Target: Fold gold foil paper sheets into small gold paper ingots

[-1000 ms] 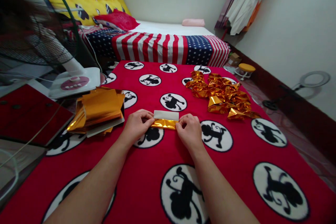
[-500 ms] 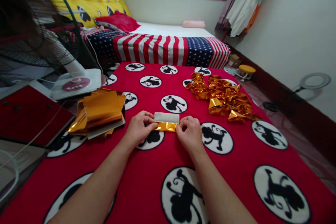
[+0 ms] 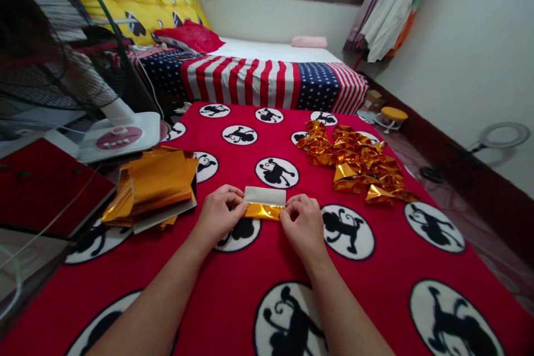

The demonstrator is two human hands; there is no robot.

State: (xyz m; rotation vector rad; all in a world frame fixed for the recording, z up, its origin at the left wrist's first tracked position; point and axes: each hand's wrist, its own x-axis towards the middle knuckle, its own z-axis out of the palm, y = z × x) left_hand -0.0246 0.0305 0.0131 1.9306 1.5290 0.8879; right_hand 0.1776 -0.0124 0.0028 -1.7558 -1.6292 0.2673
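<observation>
My left hand (image 3: 223,212) and right hand (image 3: 301,222) partly hide the paper (image 3: 263,203) they pinch: glossy, creased gold strip (image 3: 262,212), flat matte grey flap (image 3: 264,195).

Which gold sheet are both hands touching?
The partly folded gold foil sheet with a grey strip, between the left hand and right hand; the others lie apart, in a gold paper stack at left and a folded gold pile at right.

Left hand (image 3: 219,212) and right hand (image 3: 304,227): both bare. 2 bare forearms (image 3: 167,288), smooth outline, slimmest next to the wrists (image 3: 201,240), thicker further back from them. Wrists bare too.
</observation>
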